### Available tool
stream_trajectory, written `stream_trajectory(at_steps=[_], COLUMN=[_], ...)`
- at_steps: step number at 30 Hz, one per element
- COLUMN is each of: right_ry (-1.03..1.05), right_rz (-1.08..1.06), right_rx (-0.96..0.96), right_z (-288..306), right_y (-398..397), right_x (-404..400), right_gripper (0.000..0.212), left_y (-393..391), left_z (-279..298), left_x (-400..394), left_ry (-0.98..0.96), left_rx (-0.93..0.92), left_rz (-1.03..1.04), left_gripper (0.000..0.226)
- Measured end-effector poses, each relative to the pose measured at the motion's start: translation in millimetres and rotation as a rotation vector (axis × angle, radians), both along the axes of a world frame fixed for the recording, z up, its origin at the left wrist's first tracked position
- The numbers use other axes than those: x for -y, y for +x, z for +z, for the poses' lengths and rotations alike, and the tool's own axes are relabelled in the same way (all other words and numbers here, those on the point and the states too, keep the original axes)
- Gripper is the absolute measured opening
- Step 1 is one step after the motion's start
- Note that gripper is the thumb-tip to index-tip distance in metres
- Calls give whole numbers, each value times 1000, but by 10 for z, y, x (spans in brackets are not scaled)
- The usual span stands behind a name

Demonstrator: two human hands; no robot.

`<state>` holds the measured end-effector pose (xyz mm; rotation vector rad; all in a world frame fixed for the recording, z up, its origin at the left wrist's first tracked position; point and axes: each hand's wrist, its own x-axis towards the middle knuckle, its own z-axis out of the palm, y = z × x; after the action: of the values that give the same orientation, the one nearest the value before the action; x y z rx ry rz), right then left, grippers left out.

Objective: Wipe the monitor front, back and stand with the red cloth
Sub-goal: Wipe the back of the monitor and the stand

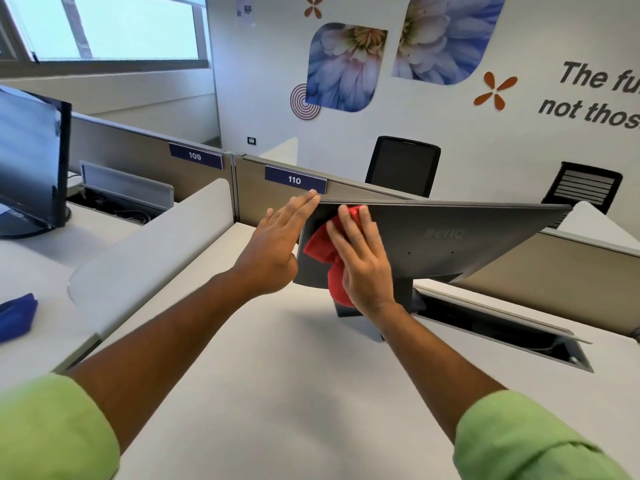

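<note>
The monitor [450,237] stands on the white desk [277,375] with its grey back turned toward the person, the brand name on it reading upside down. The right hand [363,261] lies flat on the back panel near its left end, fingers straight and spread, pressing the red cloth [320,245] against the plastic; bunched folds of the cloth show to the left of the palm and hang below it, down toward the stand [403,292]. The left hand [277,244] is released, its fingers straight and together, resting against the monitor's left edge with the fingertips reaching the upper corner. Both arms wear green sleeves [52,431]. A blue cloth [17,317] lies on the neighbouring desk at the far left, where a second monitor [31,157] stands. Partition labels read 109 and 110.
</note>
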<state>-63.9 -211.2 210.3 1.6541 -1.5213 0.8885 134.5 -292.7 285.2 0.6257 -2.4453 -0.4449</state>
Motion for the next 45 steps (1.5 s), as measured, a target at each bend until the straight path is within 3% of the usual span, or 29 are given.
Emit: stream_trajectory(at_steps=[4,6,11,14,22,25,29,31,36,41,45], right_ry=[219,273,311,421,669,687,681,595,796,941,986], right_rz=[-150,-204,-210,-183,-112,-27,44,35,-211,-275,-238], right_rx=[-332,-468,-921,-1121,-1243,-1092,-592,-347,23,416,560], right_z=[-442,-618,-925,-1042,-1259,-1270,-1277,-1308,-1370,-1458,-1680], right_y=[-227,-324,-585,-714,-1023,-1109,-1229,-1284,-1277,-863,-554], right_x=[175,256,444,501,441,347,108,-73,-566,-794,-887], right_gripper=[94,105,65,63,61,52,29,30,37,49,75], left_y=[-25,-41,-55,-72,-148,-206,-340,-404,-492,-329,-201], left_z=[-41,-54,-136,-164,-255,-303,-522,-756,-1411,-1911,-2141], left_x=[0,-6,20,7,-37,-100,-381,-569,-888,-932,-916], left_ry=[3,-3,-23,-35,-55,-37,81,156,346,514,633], left_rx=[-29,-49,-84,-98,-162,-216,-337,-340,-121,188,333], left_rz=[21,31,29,38,64,83,161,204,243,256,258], left_gripper=[105,101,99,98,93,98,111,113,113,103,98])
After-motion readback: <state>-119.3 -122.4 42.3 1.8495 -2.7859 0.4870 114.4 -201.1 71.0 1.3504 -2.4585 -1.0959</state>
